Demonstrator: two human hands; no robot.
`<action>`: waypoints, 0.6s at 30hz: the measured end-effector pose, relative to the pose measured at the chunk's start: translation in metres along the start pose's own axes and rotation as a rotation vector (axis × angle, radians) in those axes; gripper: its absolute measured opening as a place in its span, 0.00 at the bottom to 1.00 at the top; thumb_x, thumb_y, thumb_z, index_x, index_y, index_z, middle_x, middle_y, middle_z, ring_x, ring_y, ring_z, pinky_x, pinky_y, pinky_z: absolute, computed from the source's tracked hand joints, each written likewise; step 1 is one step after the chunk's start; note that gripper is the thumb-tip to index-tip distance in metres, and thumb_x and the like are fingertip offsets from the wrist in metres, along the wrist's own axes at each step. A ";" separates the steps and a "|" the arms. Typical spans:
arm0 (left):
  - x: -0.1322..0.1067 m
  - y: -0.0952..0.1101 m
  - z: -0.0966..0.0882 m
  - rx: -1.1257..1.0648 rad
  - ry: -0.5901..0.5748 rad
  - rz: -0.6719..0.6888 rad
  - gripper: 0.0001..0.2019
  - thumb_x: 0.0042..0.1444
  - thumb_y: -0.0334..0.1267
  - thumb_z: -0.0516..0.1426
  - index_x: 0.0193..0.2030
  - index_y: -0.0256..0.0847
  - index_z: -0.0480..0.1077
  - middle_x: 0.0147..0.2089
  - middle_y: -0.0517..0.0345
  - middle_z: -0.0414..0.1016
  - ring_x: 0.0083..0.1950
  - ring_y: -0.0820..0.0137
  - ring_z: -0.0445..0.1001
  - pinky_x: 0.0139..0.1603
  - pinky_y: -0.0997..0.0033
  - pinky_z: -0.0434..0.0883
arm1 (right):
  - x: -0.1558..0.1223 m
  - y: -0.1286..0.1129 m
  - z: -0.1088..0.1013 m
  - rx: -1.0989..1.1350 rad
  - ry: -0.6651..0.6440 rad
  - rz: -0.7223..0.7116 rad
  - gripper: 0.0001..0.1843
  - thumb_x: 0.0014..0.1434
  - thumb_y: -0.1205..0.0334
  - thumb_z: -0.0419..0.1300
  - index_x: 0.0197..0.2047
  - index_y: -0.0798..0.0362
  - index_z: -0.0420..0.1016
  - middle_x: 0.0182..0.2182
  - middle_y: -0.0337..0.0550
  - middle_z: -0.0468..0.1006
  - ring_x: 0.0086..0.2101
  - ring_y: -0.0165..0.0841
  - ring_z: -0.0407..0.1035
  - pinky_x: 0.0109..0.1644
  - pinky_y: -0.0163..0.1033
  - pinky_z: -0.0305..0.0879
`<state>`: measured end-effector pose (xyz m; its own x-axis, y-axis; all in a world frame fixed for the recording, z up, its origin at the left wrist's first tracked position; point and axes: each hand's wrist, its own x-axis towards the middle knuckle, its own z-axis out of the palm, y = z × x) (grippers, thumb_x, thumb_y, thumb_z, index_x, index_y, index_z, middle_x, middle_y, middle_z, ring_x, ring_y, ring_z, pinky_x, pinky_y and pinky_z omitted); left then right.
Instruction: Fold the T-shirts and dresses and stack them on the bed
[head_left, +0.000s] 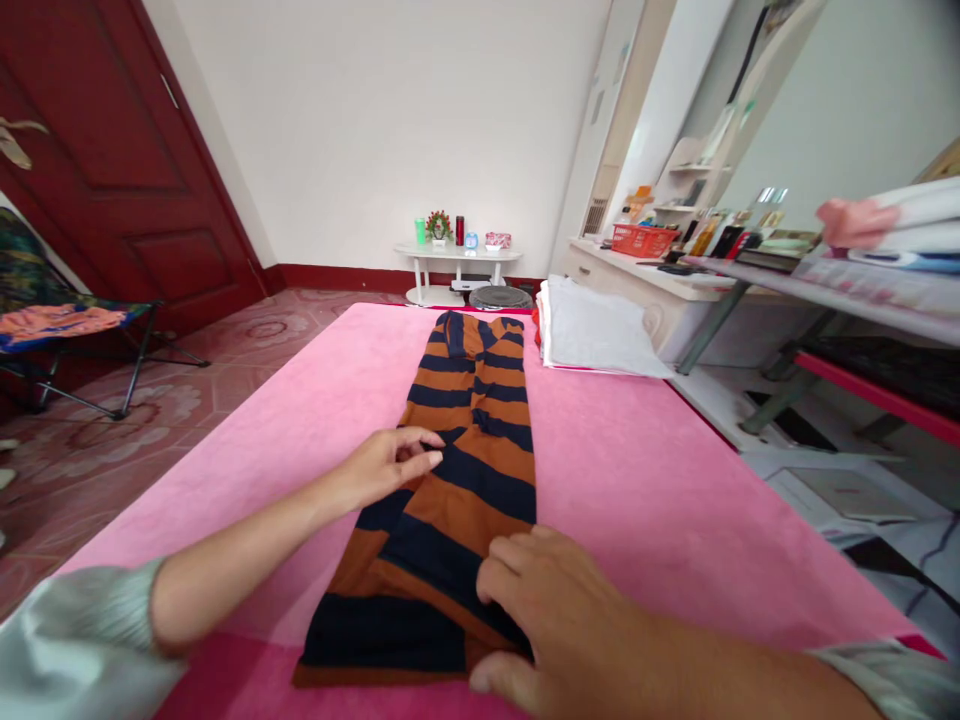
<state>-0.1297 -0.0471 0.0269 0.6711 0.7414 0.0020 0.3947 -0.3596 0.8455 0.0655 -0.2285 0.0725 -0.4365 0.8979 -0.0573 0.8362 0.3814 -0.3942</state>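
A long-sleeved-looking knit garment (469, 480) with brown and dark navy stripes lies folded into a long narrow strip on the pink bed cover (300, 420). Its wide hem is nearest me, and bunched folds run up its middle. My left hand (394, 465) rests at the garment's left edge about halfway up, thumb and fingers a little apart. At the lower right edge, my right hand (559, 610) lies over the cloth near the hem. Its fingers are curled and its thumb is spread away from them; the palm side is hidden.
A stack of pale folded cloth (596, 325) sits at the bed's far right corner. Beyond it are a dresser with a red basket (643, 240) and a grey table (840, 285) bearing items. A small white table (457, 252) stands by the wall, a folding chair (75, 330) at left.
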 end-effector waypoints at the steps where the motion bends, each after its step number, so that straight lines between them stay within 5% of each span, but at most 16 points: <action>1: -0.013 0.006 0.003 0.072 -0.008 0.002 0.22 0.55 0.49 0.56 0.53 0.40 0.69 0.31 0.61 0.72 0.28 0.74 0.68 0.30 0.75 0.66 | -0.001 0.001 0.003 -0.011 -0.016 0.012 0.15 0.50 0.50 0.66 0.36 0.49 0.70 0.39 0.43 0.74 0.37 0.37 0.66 0.41 0.40 0.57; 5: -0.045 0.028 0.015 0.262 -0.046 0.116 0.22 0.55 0.44 0.57 0.57 0.49 0.67 0.37 0.61 0.73 0.33 0.72 0.70 0.35 0.74 0.67 | 0.002 0.007 0.009 0.045 -0.041 0.036 0.04 0.54 0.64 0.61 0.34 0.50 0.69 0.35 0.39 0.75 0.35 0.32 0.67 0.39 0.37 0.56; 9: -0.055 0.043 0.024 0.256 -0.114 0.201 0.15 0.57 0.36 0.54 0.50 0.50 0.73 0.41 0.59 0.76 0.41 0.68 0.73 0.45 0.71 0.68 | -0.003 0.008 0.000 0.177 -0.044 0.067 0.05 0.52 0.68 0.60 0.31 0.49 0.69 0.31 0.35 0.75 0.32 0.30 0.66 0.37 0.35 0.56; 14: -0.069 0.051 0.027 0.181 -0.095 0.104 0.13 0.56 0.35 0.54 0.46 0.50 0.75 0.42 0.61 0.77 0.41 0.69 0.75 0.44 0.73 0.69 | -0.011 0.009 -0.013 0.248 -0.100 0.042 0.09 0.49 0.70 0.60 0.33 0.47 0.71 0.32 0.34 0.76 0.33 0.29 0.68 0.36 0.33 0.56; 18: -0.080 0.043 0.029 0.129 -0.060 0.006 0.12 0.57 0.37 0.53 0.44 0.49 0.75 0.38 0.62 0.78 0.39 0.69 0.75 0.42 0.72 0.70 | -0.010 0.016 -0.003 0.209 -0.178 -0.006 0.11 0.48 0.69 0.61 0.37 0.48 0.73 0.32 0.35 0.76 0.33 0.31 0.68 0.38 0.33 0.58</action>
<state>-0.1484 -0.1385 0.0475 0.7087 0.7049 -0.0285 0.4652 -0.4366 0.7701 0.0845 -0.2307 0.0691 -0.5086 0.8356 -0.2076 0.7545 0.3164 -0.5751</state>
